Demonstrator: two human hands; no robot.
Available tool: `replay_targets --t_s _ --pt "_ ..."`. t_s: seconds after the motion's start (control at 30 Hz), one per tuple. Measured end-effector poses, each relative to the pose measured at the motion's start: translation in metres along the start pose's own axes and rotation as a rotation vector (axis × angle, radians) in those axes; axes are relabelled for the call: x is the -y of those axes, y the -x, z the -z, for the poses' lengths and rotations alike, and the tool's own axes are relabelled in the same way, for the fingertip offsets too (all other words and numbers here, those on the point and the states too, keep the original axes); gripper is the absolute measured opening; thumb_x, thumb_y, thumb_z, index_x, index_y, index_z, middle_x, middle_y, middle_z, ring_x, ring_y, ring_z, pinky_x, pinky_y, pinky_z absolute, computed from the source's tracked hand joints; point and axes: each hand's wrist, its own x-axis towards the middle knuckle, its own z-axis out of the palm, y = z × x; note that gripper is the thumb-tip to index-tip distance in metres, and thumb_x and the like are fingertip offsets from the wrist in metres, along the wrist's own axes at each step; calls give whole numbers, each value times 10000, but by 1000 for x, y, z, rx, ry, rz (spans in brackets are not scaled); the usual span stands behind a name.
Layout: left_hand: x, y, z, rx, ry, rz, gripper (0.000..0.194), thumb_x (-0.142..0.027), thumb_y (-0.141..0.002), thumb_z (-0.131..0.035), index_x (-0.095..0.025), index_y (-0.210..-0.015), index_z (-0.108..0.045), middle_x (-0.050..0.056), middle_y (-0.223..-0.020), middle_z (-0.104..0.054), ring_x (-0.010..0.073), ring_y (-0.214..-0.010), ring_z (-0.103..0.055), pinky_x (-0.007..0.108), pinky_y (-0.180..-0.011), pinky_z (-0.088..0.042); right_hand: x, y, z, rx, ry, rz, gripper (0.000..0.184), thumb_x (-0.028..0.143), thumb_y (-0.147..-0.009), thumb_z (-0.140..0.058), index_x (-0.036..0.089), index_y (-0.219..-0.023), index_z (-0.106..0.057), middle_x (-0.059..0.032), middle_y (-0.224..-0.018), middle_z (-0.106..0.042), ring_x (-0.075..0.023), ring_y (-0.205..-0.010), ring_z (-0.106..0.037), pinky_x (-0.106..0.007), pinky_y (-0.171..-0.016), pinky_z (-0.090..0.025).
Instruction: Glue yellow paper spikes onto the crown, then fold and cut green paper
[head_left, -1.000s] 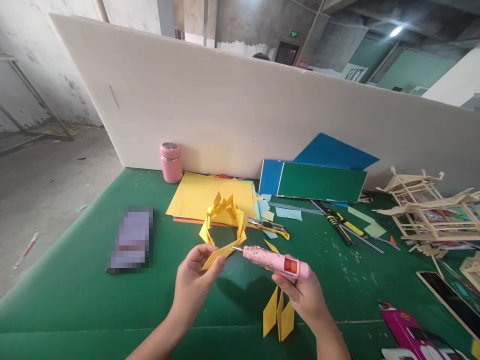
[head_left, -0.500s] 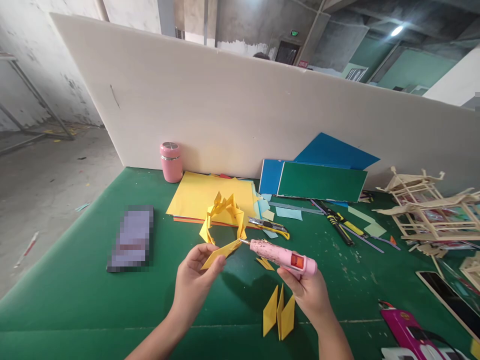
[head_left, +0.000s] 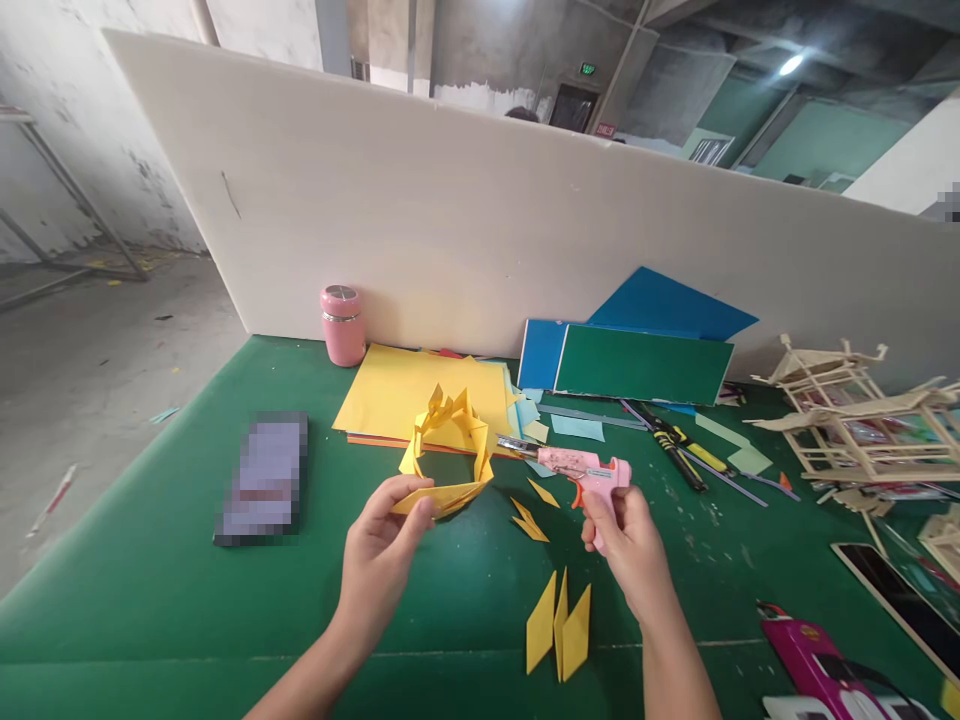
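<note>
Fingers of the left hand (head_left: 384, 535) pinched the near edge of a yellow folded-paper ring (head_left: 448, 450), which stood on the green tabletop (head_left: 150, 600) just near of a stack of yellow sheets (head_left: 420, 392). The right hand (head_left: 628, 545) kept a closed grip on the handle of a pink glue gun (head_left: 581, 466), its nozzle pointing left toward the ring but apart from it. Small yellow paper wedges (head_left: 531, 522) lay between the hands, and larger folded yellow pieces (head_left: 558, 625) lay nearer. A pink flask (head_left: 342, 325) stood far left against the board, and a wooden model (head_left: 855, 420) sat at the right.
</note>
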Motion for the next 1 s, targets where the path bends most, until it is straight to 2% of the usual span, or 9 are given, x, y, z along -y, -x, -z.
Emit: replay_targets --t_s 0.17,0.33,0.43,0.53,0.63,0.73,0.8,0.9,1.0 --pt "-4 -5 3 -43 42 -14 246 -350 -659 -754 -208 -838 -662 0 -749 -643 120 -605 -597 214 -536 -524 -18 -10 7 -94 252 -72 602 789 -623 -493 200 -729 -562 -7 -550 -572 -167 -432 -535 -280 -435 -429" --pt "-3 -13 8 -119 58 -56 285 -316 -622 -781 -213 -798 -582 -24 -719 -620 113 -598 -589 213 -538 -521 -34 -13 9 -80 524 -59 523 721 -700 -408 220 -657 -552 -71 -635 -623 -202 -483 -562 -285 -423 -385" --pt "-2 -17 11 -112 29 -103 258 -316 -652 -755 -213 -825 -594 -33 -661 -598 113 -590 -572 213 -542 -516 -41 -14 9 -107 529 -27 437 653 -743 -445 227 -679 -524 -64 -644 -623 -200 -490 -570 -274 -409 -382" --pt "-1 -20 14 -92 -27 -156 227 -315 -690 -715 -216 -867 -613 -30 -658 -592 113 -591 -562 214 -549 -512 -38 -12 5 -184 494 117 383 613 -758 -506 234 -706 -494 -43 -623 -595 -196 -468 -548 -273 -384 -375" --pt "0 -19 14 -60 -111 -196 262 -331 -709 -685 -223 -937 -615 -14 -705 -613 132 -636 -596 238 -584 -529 -18 -4 -4 -220 504 351 317 534 -798 -527 223 -738 -536 -68 -688 -603 -223 -592 -582 -293 -447 -430" --pt "2 -17 13 -41 -133 -221 311 -313 -712 -681 -231 -990 -568 -20 -703 -627 149 -672 -636 266 -634 -555 14 11 -20 -42 432 565 234 386 -892 -485 219 -793 -616 -78 -799 -645 -226 -759 -616 -310 -597 -493" --pt "3 -15 12 -51 -124 -233 281 -283 -709 -690 -233 -938 -535 -22 -705 -634 150 -676 -653 271 -641 -568 36 21 -33 20 396 685 193 303 -910 -493 227 -879 -668 -69 -867 -659 -225 -852 -619 -338 -713 -503" --pt "4 -12 11 -101 -138 -261 236 -268 -694 -710 -227 -834 -524 -17 -730 -627 144 -664 -662 270 -640 -581 65 33 -53 165 336 793 214 225 -920 -495 246 -1001 -692 -51 -881 -649 -202 -845 -613 -328 -727 -506" --pt "5 -9 11 -120 -165 -287 220 -285 -682 -718 -222 -797 -541 -18 -716 -625 139 -638 -661 272 -651 -589 82 37 -73 291 286 859 249 218 -921 -503 261 -1096 -674 -51 -936 -651 -204 -894 -602 -339 -768 -515"
